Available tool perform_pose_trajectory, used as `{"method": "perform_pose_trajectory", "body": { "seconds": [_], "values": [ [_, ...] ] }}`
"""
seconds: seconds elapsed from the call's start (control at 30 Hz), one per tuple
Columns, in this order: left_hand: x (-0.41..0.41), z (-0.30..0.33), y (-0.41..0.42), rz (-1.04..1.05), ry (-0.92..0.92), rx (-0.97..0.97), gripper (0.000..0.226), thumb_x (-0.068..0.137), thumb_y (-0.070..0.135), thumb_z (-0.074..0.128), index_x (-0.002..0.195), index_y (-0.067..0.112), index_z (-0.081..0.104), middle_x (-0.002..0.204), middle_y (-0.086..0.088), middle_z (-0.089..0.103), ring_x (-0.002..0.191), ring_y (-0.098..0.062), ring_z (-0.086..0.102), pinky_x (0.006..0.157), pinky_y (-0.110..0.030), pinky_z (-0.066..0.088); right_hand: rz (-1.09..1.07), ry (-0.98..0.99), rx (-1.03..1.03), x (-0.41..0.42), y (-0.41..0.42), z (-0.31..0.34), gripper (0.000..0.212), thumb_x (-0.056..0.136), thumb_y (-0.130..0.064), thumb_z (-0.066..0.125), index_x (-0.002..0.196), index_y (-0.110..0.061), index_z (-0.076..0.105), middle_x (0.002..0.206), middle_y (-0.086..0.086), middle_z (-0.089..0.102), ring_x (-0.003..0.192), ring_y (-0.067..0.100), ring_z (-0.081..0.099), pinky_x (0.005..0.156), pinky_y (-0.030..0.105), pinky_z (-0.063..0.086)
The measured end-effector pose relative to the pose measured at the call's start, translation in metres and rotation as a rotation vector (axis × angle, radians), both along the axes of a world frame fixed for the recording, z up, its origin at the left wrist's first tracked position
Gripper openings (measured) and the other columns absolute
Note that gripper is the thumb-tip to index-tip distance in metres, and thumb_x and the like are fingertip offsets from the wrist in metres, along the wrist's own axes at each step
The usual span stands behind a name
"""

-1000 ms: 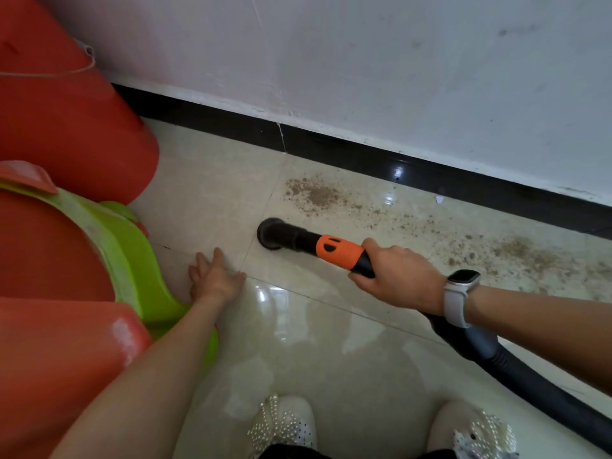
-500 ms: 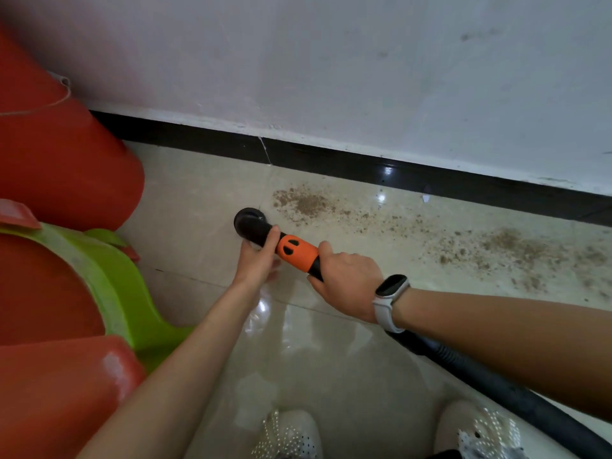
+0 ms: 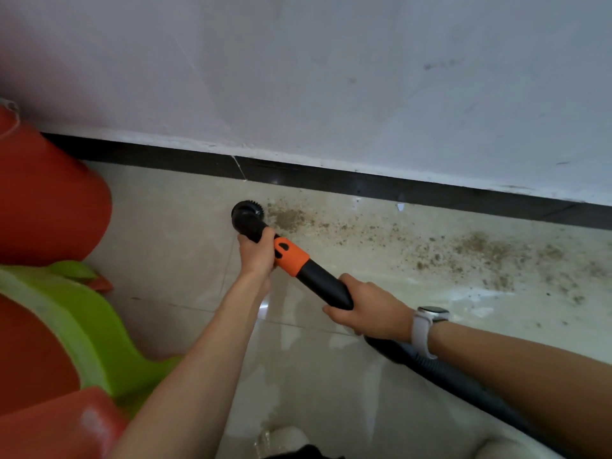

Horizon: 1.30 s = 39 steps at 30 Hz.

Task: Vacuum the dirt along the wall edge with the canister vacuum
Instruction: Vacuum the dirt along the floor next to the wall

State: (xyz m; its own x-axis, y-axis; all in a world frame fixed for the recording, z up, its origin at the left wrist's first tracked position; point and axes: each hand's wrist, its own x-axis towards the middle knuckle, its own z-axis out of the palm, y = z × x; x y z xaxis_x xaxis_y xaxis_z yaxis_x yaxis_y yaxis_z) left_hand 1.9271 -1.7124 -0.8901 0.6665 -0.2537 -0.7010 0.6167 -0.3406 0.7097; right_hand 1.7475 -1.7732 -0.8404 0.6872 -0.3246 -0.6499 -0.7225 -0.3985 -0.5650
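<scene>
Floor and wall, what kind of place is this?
Probably a room indoors, down at floor level by a wall. You can see shiny floor tiles, a white wall with a black baseboard, and red and green plastic furniture on the left.

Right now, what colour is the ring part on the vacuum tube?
Bright orange, on the black vacuum tube; the orange collar shows best in the head view.

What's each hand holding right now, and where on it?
Both hold the vacuum wand. The left hand grips its black neck just behind the round brush head; the right hand grips the rear end, where the hose joins.
</scene>
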Motion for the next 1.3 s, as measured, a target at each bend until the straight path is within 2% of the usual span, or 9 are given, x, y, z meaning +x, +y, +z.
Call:
{"method": "perform_pose_trajectory", "body": {
  "seconds": [0.1, 0.2, 0.3, 0.43, 0.6, 0.83, 1.0, 1.13, 1.3],
  "values": [
    [0.015, 0.006, -0.004, 0.029, -0.016, 0.010, 0.040, 0.094, 0.017, 0.050, 0.132, 0.009, 0.040, 0.109, -0.015, 0.059, 0.085, -0.021, 0.059, 0.072, -0.036, 0.051, 0.005, -0.017, -0.018, 0.020, -0.006, 0.003, 0.034, 0.090, -0.041, 0.057, 0.105, -0.013, 0.046, 0.085, 0.003, 0.059, 0.062, 0.016, 0.054, 0.060, 0.026, 0.046],
    [0.017, 0.017, -0.014, -0.036, -0.031, -0.016, 0.044, 0.095, 0.023, 0.053, 0.136, 0.015, 0.037, 0.118, -0.010, 0.057, 0.093, -0.020, 0.058, 0.067, -0.032, 0.050, -0.011, -0.023, -0.061, 0.032, -0.015, 0.004, 0.033, 0.090, -0.041, 0.056, 0.105, -0.013, 0.045, 0.085, 0.002, 0.058, 0.061, 0.018, 0.055, 0.061, 0.029, 0.048],
    [-0.001, 0.025, -0.030, -0.173, -0.051, -0.065, 0.057, 0.091, 0.024, 0.060, 0.140, 0.020, 0.031, 0.117, -0.004, 0.055, 0.090, -0.014, 0.059, 0.062, -0.027, 0.051, -0.046, -0.027, -0.118, 0.031, -0.029, 0.004, 0.034, 0.090, -0.042, 0.055, 0.105, -0.013, 0.046, 0.085, 0.003, 0.059, 0.063, 0.020, 0.056, 0.062, 0.030, 0.049],
    [-0.033, 0.027, -0.050, -0.238, -0.029, -0.029, 0.080, 0.088, 0.021, 0.062, 0.148, 0.017, 0.010, 0.099, 0.000, 0.054, 0.083, -0.012, 0.058, 0.062, -0.028, 0.053, -0.051, -0.028, -0.110, 0.009, -0.046, 0.003, 0.030, 0.090, -0.041, 0.055, 0.100, -0.015, 0.043, 0.085, 0.003, 0.059, 0.062, 0.021, 0.056, 0.061, 0.030, 0.048],
    [-0.070, 0.036, -0.067, -0.318, 0.013, 0.018, 0.067, 0.088, 0.021, 0.063, 0.140, 0.014, 0.022, 0.098, -0.003, 0.055, 0.082, -0.015, 0.059, 0.056, -0.026, 0.049, -0.066, -0.015, -0.126, -0.035, -0.058, 0.005, 0.033, 0.090, -0.042, 0.054, 0.103, -0.013, 0.044, 0.085, 0.004, 0.058, 0.065, 0.022, 0.057, 0.063, 0.032, 0.050],
    [-0.139, 0.046, -0.094, -0.411, 0.039, 0.049, 0.076, 0.089, 0.024, 0.062, 0.147, 0.018, 0.013, 0.099, -0.003, 0.057, 0.082, -0.015, 0.060, 0.057, -0.026, 0.049, -0.107, -0.032, -0.127, -0.110, -0.077, 0.006, 0.035, 0.090, -0.043, 0.054, 0.104, -0.012, 0.045, 0.082, 0.003, 0.057, 0.064, 0.022, 0.055, 0.060, 0.032, 0.048],
    [-0.188, 0.049, -0.115, -0.560, 0.062, 0.081, 0.067, 0.090, 0.028, 0.062, 0.142, 0.017, 0.020, 0.113, -0.008, 0.054, 0.088, -0.019, 0.059, 0.061, -0.026, 0.050, -0.139, 0.000, -0.194, -0.167, -0.091, 0.000, 0.032, 0.090, -0.046, 0.052, 0.097, -0.017, 0.040, 0.070, -0.006, 0.047, 0.060, 0.017, 0.051, 0.056, 0.028, 0.044],
    [-0.218, 0.055, -0.134, -0.620, 0.052, 0.091, 0.073, 0.089, 0.030, 0.061, 0.144, 0.016, 0.015, 0.107, -0.005, 0.055, 0.084, -0.016, 0.058, 0.060, -0.026, 0.049, -0.236, 0.002, -0.161, -0.198, -0.097, 0.005, 0.032, 0.090, -0.045, 0.054, 0.093, -0.017, 0.039, 0.069, -0.004, 0.048, 0.054, 0.014, 0.049, 0.052, 0.027, 0.041],
    [-0.245, 0.050, -0.140, -0.683, 0.062, 0.087, 0.078, 0.090, 0.032, 0.061, 0.147, 0.019, 0.010, 0.118, -0.008, 0.054, 0.094, -0.021, 0.058, 0.062, -0.027, 0.049, -0.302, 0.039, -0.205, -0.225, -0.092, 0.008, 0.033, 0.090, -0.046, 0.054, 0.094, -0.017, 0.039, 0.070, -0.005, 0.048, 0.063, 0.021, 0.056, 0.058, 0.031, 0.047]
  ]
}}
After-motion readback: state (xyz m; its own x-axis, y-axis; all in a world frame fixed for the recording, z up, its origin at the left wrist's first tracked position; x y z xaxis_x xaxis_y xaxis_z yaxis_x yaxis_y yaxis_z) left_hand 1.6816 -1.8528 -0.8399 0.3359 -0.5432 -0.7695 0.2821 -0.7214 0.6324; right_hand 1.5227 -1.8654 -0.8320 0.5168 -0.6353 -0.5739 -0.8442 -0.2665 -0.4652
